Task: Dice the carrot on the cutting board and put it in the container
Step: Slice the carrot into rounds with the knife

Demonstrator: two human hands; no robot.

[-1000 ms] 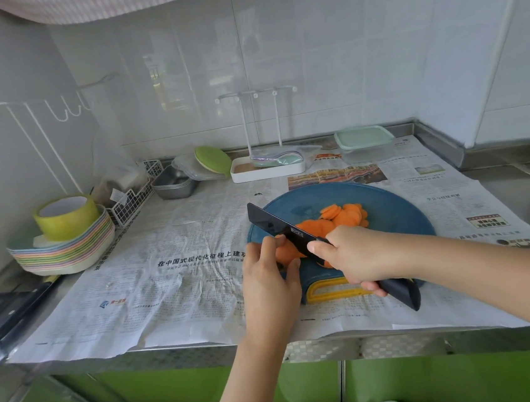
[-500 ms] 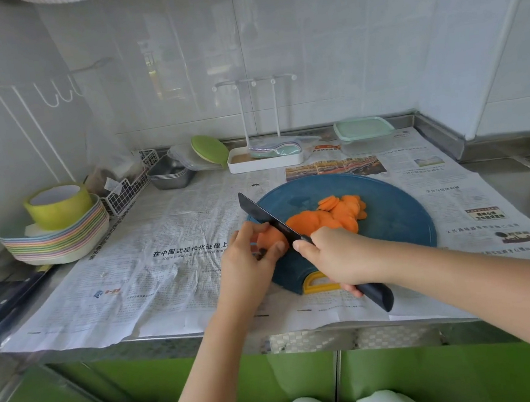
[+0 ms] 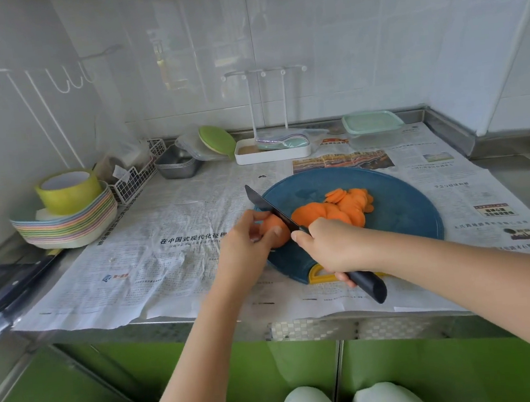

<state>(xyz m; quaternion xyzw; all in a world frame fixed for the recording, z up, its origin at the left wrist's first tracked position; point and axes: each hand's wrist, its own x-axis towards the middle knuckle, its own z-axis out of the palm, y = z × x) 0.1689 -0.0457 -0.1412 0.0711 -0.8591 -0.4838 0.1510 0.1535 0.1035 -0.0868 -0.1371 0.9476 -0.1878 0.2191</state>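
Note:
A round blue cutting board (image 3: 399, 216) lies on newspaper. On its left part sits the uncut carrot end (image 3: 275, 229), gripped by my left hand (image 3: 246, 252). My right hand (image 3: 330, 246) holds a black knife (image 3: 269, 208) by its dark handle, the blade set down against the carrot right beside my left fingers. A pile of orange carrot slices (image 3: 343, 207) lies to the right of the blade. A clear container with a mint-green lid (image 3: 372, 127) stands at the back right.
Stacked pastel bowls (image 3: 67, 226) with a yellow-green cup stand at the left. A wire basket (image 3: 134, 180), metal trays (image 3: 178, 165) and a white rack tray (image 3: 271, 152) line the back wall. A dark knife (image 3: 14, 289) lies at the far left edge.
The knife and both hands stayed at the carrot end, the blade working slightly further left along it. The camera shifted a little downward.

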